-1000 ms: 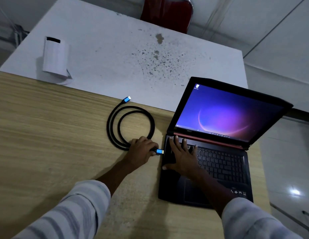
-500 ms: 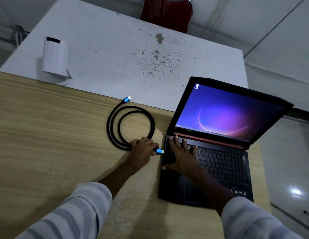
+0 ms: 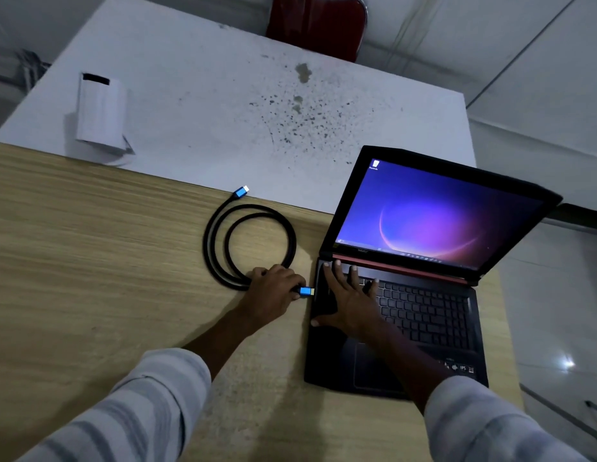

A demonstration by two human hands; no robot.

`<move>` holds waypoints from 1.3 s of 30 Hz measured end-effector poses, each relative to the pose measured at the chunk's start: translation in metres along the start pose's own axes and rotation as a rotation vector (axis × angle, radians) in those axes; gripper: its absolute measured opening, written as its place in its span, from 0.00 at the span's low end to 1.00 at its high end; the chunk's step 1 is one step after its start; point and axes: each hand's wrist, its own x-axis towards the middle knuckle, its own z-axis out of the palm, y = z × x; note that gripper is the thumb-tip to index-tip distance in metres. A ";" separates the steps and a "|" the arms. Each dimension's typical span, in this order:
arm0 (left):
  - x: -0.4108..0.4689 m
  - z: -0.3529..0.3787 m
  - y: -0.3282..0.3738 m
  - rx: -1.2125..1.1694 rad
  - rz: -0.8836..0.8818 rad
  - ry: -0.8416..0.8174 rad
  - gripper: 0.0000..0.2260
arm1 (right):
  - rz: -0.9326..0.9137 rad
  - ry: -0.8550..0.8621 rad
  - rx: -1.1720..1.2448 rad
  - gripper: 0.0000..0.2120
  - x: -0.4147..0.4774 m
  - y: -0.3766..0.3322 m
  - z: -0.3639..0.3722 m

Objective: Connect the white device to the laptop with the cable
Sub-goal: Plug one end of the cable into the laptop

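Task at an early stage, first connection only in progress. Left hand (image 3: 273,290) closed around the near end of the black cable (image 3: 250,241), blue plug (image 3: 305,291) sticking out of the fingers toward the left edge of the laptop (image 3: 400,311), tip just beside that edge; whether already inside a port or only in front of it, cannot tell from this view, since the side of the machine is hidden. Right hand (image 3: 348,300) open and flat, grasping nothing, palm pressed on the left part of the keyboard just past the plug, probably to keep the laptop from sliding under the push. Rest of the cable in a loose coil on the wooden table (image 3: 90,261) just behind the left hand, second blue plug (image 3: 241,192) free at the far side of the coil, connected to nothing. White device (image 3: 102,115) well apart from both hands, far to the left and beyond the left hand, on the white table (image 3: 207,95), untouched. Still left, by this judgement: to seat the first plug fully, then to uncoil the cable, to bring the free end across to the device, and to plug it in there.
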 end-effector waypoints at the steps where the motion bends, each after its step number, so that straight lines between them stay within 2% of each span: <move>1: 0.000 0.000 0.000 0.016 0.013 0.001 0.09 | -0.001 0.002 -0.002 0.57 0.000 0.000 0.000; 15: 0.000 0.002 0.005 0.079 -0.002 0.038 0.09 | 0.008 -0.007 -0.004 0.57 -0.001 -0.001 -0.001; 21: 0.003 0.001 0.006 0.174 0.038 0.003 0.16 | 0.001 -0.002 0.010 0.57 -0.001 -0.001 0.000; 26: 0.008 -0.003 0.006 0.223 0.138 0.011 0.16 | 0.005 -0.009 0.018 0.57 0.000 -0.002 -0.002; 32: 0.004 0.005 0.009 0.147 0.091 0.022 0.15 | 0.011 -0.019 0.057 0.58 0.001 -0.002 0.000; 36: 0.019 -0.003 -0.002 0.245 0.219 -0.016 0.13 | 0.011 -0.017 0.063 0.58 0.002 -0.001 0.000; 39: 0.014 0.001 0.003 0.192 0.196 0.009 0.14 | 0.005 -0.011 0.066 0.58 0.001 -0.001 -0.001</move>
